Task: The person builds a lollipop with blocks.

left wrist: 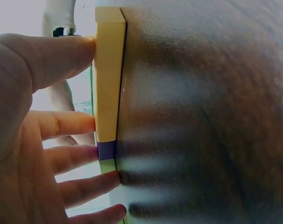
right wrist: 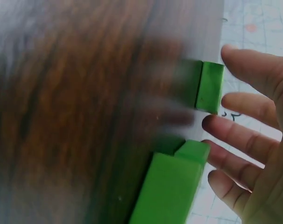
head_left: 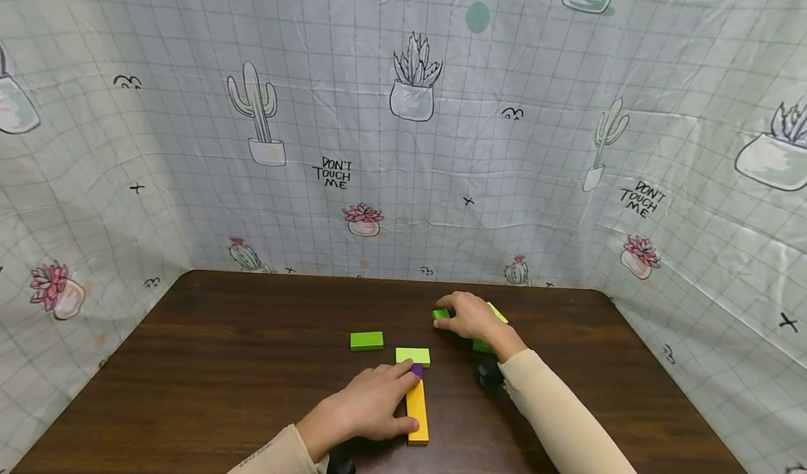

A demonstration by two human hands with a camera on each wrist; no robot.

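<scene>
My left hand (head_left: 372, 402) lies beside a long orange block (head_left: 417, 418), thumb and fingertips touching its side and top edge. At the orange block's far end is a small purple block (left wrist: 106, 150), with a yellow-green block (head_left: 412, 355) set crosswise beyond it. In the left wrist view these pieces run in one line, the left fingers spread along them. Farther back, my right hand (head_left: 473, 316) hovers at a green block (right wrist: 210, 87), thumb and index fingertips near its two ends. A larger green block (right wrist: 167, 191) lies under the other fingers.
Left of the yellow-green block sits another green block (head_left: 367, 342). A second yellow-green piece (head_left: 498, 312) shows behind the right hand. The dark wooden table (head_left: 221, 376) ends at a patterned curtain (head_left: 328, 96) on the back and sides.
</scene>
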